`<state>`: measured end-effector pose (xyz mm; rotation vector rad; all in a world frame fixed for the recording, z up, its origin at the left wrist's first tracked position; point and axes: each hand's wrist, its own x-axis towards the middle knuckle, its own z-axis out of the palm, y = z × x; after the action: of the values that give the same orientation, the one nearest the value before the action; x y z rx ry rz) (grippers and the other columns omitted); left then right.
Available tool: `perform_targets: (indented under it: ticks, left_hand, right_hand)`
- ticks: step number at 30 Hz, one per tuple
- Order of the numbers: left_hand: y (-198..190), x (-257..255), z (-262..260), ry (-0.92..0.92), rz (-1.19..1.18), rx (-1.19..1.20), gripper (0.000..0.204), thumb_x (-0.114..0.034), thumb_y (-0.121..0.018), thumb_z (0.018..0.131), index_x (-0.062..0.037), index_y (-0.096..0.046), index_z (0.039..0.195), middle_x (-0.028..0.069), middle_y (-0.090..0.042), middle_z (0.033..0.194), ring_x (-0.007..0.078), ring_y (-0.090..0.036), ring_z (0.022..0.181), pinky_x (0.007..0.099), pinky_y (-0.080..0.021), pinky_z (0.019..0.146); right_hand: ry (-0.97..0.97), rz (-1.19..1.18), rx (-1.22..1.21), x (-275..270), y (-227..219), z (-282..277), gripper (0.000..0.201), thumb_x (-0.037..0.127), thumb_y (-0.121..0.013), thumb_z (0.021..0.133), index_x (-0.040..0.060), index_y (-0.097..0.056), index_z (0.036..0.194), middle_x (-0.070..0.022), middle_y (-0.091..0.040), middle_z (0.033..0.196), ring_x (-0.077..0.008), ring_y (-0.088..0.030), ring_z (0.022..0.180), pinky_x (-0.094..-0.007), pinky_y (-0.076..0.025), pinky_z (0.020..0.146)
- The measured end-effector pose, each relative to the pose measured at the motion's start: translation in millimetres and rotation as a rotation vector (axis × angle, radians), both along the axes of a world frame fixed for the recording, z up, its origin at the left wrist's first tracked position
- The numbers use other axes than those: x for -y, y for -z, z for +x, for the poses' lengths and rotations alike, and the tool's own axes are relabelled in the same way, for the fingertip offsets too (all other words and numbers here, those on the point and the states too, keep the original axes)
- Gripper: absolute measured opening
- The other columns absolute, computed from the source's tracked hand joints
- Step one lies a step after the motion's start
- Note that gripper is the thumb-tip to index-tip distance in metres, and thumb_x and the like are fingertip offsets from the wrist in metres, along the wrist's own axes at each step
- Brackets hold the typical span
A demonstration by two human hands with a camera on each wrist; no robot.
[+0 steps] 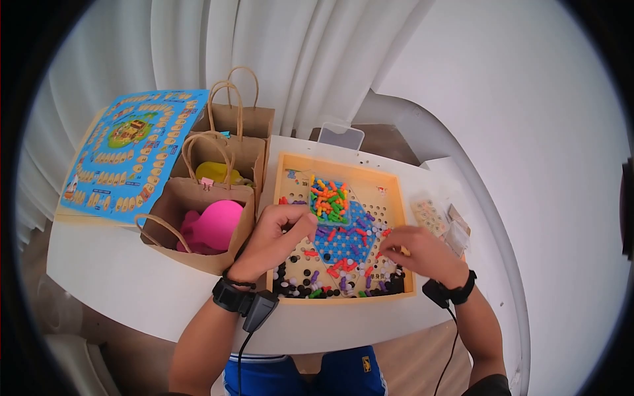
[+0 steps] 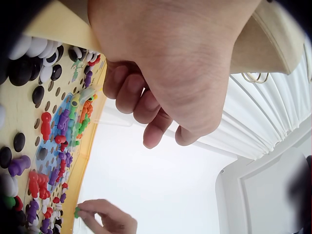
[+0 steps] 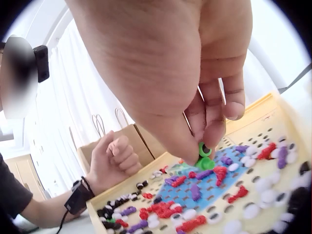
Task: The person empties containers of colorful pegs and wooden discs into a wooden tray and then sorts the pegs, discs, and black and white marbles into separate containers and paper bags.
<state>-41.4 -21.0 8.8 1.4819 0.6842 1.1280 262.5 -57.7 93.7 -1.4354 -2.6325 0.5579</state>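
My right hand [image 1: 426,254] pinches a green peg pawn [image 3: 205,163] between thumb and fingertips, above the right half of a wooden game board tray [image 1: 285,165]. Over the tray's left rim hovers my left hand [image 1: 281,237], its fingers loosely curled with nothing showing in them. A clear plastic box [image 1: 313,214] filled with orange, green, blue and yellow pawns [image 1: 329,198] stands on the board just beyond the left hand. Red pawns [image 1: 343,266], purple pawns [image 3: 195,192] and black and white round pieces [image 3: 267,196] are scattered across the blue star and near edge.
Left of the tray stand brown paper bags [image 1: 224,261], one holding a pink object [image 1: 221,224]. A blue printed game board [image 1: 132,155] leans behind them. A clear lid [image 1: 341,136] lies beyond the tray; small packets [image 1: 456,236] lie to its right on the white table [image 1: 132,277].
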Motion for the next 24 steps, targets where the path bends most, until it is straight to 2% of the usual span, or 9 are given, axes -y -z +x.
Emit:
perform_targets:
  ticks: [1,5,7,11,14,16,20,22,24]
  left_hand:
    - [2.5,-0.8,1.5,-0.002,0.013,0.03,0.041,-0.024,-0.056,0.106,-0.0001,-0.061,0.073,0.0,-0.059,0.069,0.008,-0.049,0.07,0.0272,-0.038,0.065]
    - [7.8,-3.1,1.1,0.019,0.022,0.036,0.03,-0.016,-0.06,0.103,0.0014,-0.063,0.08,-0.0015,-0.061,0.074,0.0035,-0.051,0.069,0.0244,-0.039,0.062]
    - [5.8,-2.1,1.2,0.01,0.005,0.048,0.03,-0.017,-0.06,0.103,0.0012,-0.063,0.08,-0.0015,-0.061,0.074,0.0034,-0.052,0.069,0.024,-0.039,0.062]
    - [-0.3,0.6,0.9,-0.01,-0.02,-0.01,0.041,-0.024,-0.056,0.106,0.0004,-0.061,0.074,0.0007,-0.061,0.07,0.0086,-0.053,0.072,0.0277,-0.04,0.066]
    - [3.3,-1.2,1.3,0.002,-0.011,0.028,0.04,-0.024,-0.057,0.105,0.0005,-0.061,0.074,0.001,-0.062,0.071,0.0088,-0.054,0.072,0.0275,-0.04,0.067]
    - [5.4,-2.3,0.6,0.027,0.026,0.051,0.028,-0.014,-0.059,0.103,0.0027,-0.063,0.081,-0.001,-0.062,0.075,0.0039,-0.054,0.07,0.0241,-0.041,0.063]
    - [5.9,-1.7,0.6,0.035,0.015,0.048,0.027,-0.014,-0.06,0.103,0.0035,-0.063,0.082,-0.0009,-0.061,0.075,0.0042,-0.054,0.07,0.0242,-0.042,0.063]
    - [3.0,-0.4,1.0,0.013,-0.007,0.042,0.039,-0.023,-0.058,0.105,0.0012,-0.061,0.075,0.0013,-0.062,0.071,0.0089,-0.054,0.072,0.0279,-0.041,0.066]
    - [2.3,0.0,1.9,0.008,-0.006,0.048,0.039,-0.023,-0.058,0.105,0.0012,-0.061,0.075,0.0013,-0.062,0.071,0.0088,-0.054,0.071,0.0279,-0.041,0.066]
  right_hand:
    - [0.005,0.044,-0.083,-9.4,3.1,-4.3,0.01,0.009,-0.074,0.092,0.0029,-0.075,0.1,-0.0099,-0.073,0.092,-0.0265,-0.069,0.083,-0.037,-0.055,0.076]
    - [0.079,0.049,-0.211,-52.8,7.6,-36.1,0.011,0.009,-0.072,0.091,0.0004,-0.073,0.098,-0.0123,-0.072,0.09,-0.0264,-0.068,0.076,-0.0358,-0.055,0.071]
    - [0.077,0.072,-0.437,-73.7,27.6,-41.1,0.012,0.008,-0.071,0.091,0.0002,-0.072,0.101,-0.0115,-0.072,0.088,-0.023,-0.067,0.072,-0.0336,-0.054,0.069]
    - [0.167,0.069,-0.379,-74.3,27.1,-48.0,0.014,0.008,-0.07,0.092,0.0011,-0.072,0.104,-0.0111,-0.072,0.09,-0.0227,-0.068,0.073,-0.033,-0.055,0.07]
    - [0.072,0.067,-0.294,-51.2,23.5,-52.4,0.016,0.008,-0.07,0.092,0.0023,-0.071,0.107,-0.0117,-0.071,0.093,-0.0248,-0.068,0.075,-0.0352,-0.055,0.073]
    - [-0.19,-0.011,-0.256,-30.8,26.6,-59.3,0.015,0.009,-0.071,0.092,0.003,-0.071,0.105,-0.0123,-0.07,0.095,-0.0288,-0.069,0.079,-0.0388,-0.056,0.076]
    - [-0.299,-0.192,-0.213,-3.0,32.8,-88.3,0.014,0.009,-0.071,0.091,0.003,-0.07,0.103,-0.0132,-0.068,0.096,-0.0328,-0.069,0.086,-0.0429,-0.056,0.077]
    - [-0.347,-0.311,-0.126,2.4,35.6,-96.4,0.018,0.009,-0.073,0.089,0.0053,-0.071,0.106,-0.0107,-0.066,0.098,-0.0307,-0.068,0.094,-0.041,-0.056,0.083]
    - [-0.375,-0.252,-0.103,3.3,42.5,-97.5,0.019,0.01,-0.072,0.088,0.0056,-0.07,0.107,-0.0107,-0.066,0.097,-0.0314,-0.068,0.093,-0.0412,-0.057,0.082]
